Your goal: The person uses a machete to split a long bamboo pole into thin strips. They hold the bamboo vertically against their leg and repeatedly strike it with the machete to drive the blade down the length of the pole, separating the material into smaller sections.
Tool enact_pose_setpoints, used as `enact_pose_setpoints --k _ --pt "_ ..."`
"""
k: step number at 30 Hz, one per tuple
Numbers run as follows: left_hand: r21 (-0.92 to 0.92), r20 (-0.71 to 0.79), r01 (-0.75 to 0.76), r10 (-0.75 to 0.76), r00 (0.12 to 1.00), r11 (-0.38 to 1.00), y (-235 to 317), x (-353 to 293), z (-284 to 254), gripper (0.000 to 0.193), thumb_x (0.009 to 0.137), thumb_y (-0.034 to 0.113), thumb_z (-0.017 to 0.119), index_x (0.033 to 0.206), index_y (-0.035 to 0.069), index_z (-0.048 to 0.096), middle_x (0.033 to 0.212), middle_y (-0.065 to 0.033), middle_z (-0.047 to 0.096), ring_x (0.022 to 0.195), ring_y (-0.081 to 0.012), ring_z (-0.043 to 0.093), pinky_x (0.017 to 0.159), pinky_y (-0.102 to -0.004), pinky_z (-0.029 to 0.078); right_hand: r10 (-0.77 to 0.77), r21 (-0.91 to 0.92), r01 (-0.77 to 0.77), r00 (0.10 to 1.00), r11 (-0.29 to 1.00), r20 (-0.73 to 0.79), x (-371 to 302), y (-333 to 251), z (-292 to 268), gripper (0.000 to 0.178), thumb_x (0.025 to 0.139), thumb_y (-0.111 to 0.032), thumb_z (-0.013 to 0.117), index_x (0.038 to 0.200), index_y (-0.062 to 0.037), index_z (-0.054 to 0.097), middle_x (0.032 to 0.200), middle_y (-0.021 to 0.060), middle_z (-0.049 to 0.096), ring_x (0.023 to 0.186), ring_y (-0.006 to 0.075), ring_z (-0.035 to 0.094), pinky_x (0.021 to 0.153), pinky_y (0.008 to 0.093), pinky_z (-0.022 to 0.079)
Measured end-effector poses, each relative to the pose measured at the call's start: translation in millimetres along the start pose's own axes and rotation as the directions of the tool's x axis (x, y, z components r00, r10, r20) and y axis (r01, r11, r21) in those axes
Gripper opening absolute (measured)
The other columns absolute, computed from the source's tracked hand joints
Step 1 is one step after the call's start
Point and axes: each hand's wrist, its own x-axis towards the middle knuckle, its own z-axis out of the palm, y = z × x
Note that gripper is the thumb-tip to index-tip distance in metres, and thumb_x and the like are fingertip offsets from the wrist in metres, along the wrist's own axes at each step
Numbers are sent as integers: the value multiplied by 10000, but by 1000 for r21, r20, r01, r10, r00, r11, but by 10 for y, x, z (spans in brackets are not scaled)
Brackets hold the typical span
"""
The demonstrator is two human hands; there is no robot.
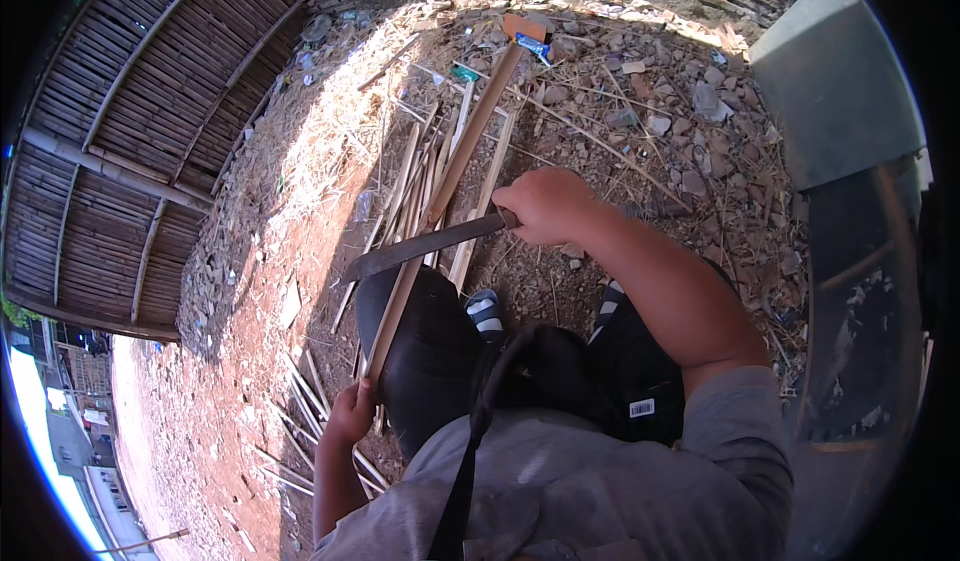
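Observation:
My right hand (548, 207) is closed round the handle of a machete (425, 247), whose long dark blade points left. The blade lies across a long bamboo strip (468, 141), just above my left knee. My left hand (350, 413) grips the near end of that strip beside my left thigh. From there the strip slants away over my knee toward the rubble. Whether the blade's edge bites into the strip I cannot tell. Beneath and beside it lie several more bamboo strips (408, 183) on the ground.
Loose thin sticks (300, 398) lie left of my leg. Broken stones and rubble (690, 141) spread ahead and right, with a blue wrapper (533, 47) at the far end. A woven bamboo wall (130, 131) stands left, and a grey panel (845, 81) right. My sandalled foot (485, 313) is below.

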Motion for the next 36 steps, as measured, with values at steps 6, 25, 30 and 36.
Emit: enact_pose_setpoints --k 6,25,30,36 --pt "-19 10 4 -4 1000 1000 84 13 -11 690 1042 580 368 950 -38 658 809 -135 672 789 -234 639 742 -382 501 445 309 -386 883 869 -147 -2 679 8 265 865 -328 720 970 -87 688 857 138 695 868 339 695 761 465 543" --pt "-46 -25 -25 23 999 999 -158 41 43 658 1047 565 368 905 -15 645 719 -92 622 709 -183 592 671 -359 476 87 89 -90 995 992 41 -44 256 -124 260 836 -309 735 957 -86 679 896 151 694 912 353 685 808 479 542" --pt "-35 0 -1 1 1000 999 141 15 6 657 1047 564 367 884 -10 641 706 -91 617 686 -192 598 653 -360 474 386 258 -376 922 890 12 -133 569 -190 345 871 -350 725 977 -28 658 897 175 679 937 358 675 829 481 528" --pt "-47 3 -27 27 1000 999 -13 26 19 654 1051 556 363 871 -7 643 707 -94 616 682 -195 592 647 -363 469 227 249 -216 974 944 -20 -55 272 -33 298 850 -319 728 977 -57 663 904 161 687 942 354 681 817 479 540"
